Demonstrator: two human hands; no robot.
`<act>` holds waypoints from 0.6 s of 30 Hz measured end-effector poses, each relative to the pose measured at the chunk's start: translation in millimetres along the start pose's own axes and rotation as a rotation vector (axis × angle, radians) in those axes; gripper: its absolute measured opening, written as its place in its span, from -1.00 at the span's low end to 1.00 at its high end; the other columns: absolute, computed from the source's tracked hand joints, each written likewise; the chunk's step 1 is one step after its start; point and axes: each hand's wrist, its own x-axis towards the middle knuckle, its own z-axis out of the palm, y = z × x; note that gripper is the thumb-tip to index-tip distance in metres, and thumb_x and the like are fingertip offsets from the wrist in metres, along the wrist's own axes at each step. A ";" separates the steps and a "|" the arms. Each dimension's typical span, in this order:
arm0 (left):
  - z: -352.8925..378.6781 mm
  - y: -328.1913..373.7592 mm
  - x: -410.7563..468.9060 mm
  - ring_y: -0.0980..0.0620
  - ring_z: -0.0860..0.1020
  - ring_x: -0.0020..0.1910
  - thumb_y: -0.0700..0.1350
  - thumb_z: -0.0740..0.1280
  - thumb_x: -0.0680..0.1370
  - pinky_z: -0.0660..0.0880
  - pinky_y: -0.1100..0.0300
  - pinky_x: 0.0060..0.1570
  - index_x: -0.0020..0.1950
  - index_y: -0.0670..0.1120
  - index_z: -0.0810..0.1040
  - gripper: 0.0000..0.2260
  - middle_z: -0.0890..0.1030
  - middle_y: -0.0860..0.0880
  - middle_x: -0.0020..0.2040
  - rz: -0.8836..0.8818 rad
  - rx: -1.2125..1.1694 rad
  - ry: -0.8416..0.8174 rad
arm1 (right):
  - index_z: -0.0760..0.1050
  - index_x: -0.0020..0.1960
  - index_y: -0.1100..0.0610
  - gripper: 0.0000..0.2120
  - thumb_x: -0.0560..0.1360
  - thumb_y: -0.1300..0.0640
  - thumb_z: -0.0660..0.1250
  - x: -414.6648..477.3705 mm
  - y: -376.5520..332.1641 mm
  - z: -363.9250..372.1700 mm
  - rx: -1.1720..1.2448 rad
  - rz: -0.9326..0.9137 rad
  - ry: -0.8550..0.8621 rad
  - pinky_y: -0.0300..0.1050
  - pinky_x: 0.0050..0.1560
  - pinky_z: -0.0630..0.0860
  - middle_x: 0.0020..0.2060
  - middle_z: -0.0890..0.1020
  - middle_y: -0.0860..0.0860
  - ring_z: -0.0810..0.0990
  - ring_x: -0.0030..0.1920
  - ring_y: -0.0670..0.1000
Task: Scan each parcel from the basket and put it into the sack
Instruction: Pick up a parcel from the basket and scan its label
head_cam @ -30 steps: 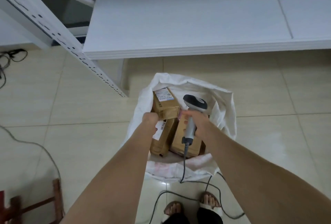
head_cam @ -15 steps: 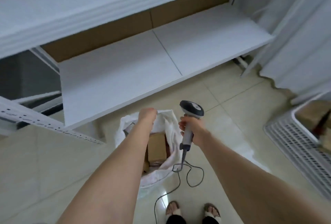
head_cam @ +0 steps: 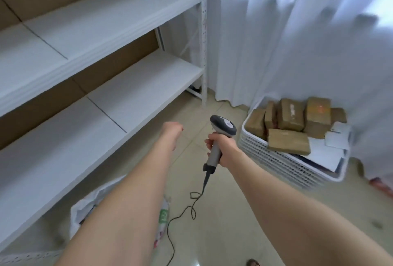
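My right hand [head_cam: 222,152] grips the handle of a grey barcode scanner [head_cam: 223,126], held upright above the floor, its cable [head_cam: 192,203] trailing down. My left hand [head_cam: 172,130] hangs in the air left of the scanner, fingers loosely bent away from me, holding nothing. A white slatted basket [head_cam: 274,160] stands on the floor to the right with several brown taped parcels [head_cam: 288,141] piled in it. The white sack [head_cam: 84,209] sits at the lower left; my left forearm hides most of it.
White metal shelving [head_cam: 119,87] runs along the left, its corner post [head_cam: 203,53] near the basket. A white curtain [head_cam: 297,32] hangs behind the basket. White paper sheets [head_cam: 327,153] lie in the basket's right side. Tiled floor [head_cam: 223,234] lies between sack and basket.
My view has swung up and right, from the sack toward the basket. My left hand left the sack's mouth and rose with nothing in it. The scanner stayed in my right hand.
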 end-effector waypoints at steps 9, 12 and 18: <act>191.2 76.0 -37.6 -0.05 0.45 -0.02 -0.31 0.26 0.55 0.38 0.15 0.00 0.29 -0.20 0.50 -0.70 0.47 -0.12 0.04 0.115 0.085 -0.145 | 0.48 -0.02 0.17 -0.93 0.52 0.27 0.34 21.8 -106.1 -160.2 0.316 0.041 0.103 -0.02 -0.05 0.50 -0.28 0.58 0.05 0.54 -0.32 -0.04; 244.1 93.9 -35.6 -0.13 0.45 0.21 -0.30 0.26 0.55 0.40 0.09 0.14 0.29 -0.18 0.50 -0.69 0.51 -0.17 0.23 0.132 0.113 -0.177 | 0.50 0.09 0.20 -0.84 0.52 0.26 0.37 41.8 -131.9 -200.6 0.371 0.025 0.121 -0.03 0.01 0.53 -0.28 0.59 0.06 0.55 -0.30 -0.03; 342.9 134.1 -9.8 -0.10 0.48 0.06 -0.30 0.25 0.55 0.43 0.13 0.01 0.30 -0.18 0.50 -0.68 0.50 -0.16 0.22 0.147 0.161 -0.251 | 0.53 0.05 0.20 -0.86 0.51 0.22 0.40 94.3 -183.4 -273.4 0.461 -0.005 0.184 -0.11 -0.01 0.57 -0.22 0.62 0.06 0.59 -0.23 -0.03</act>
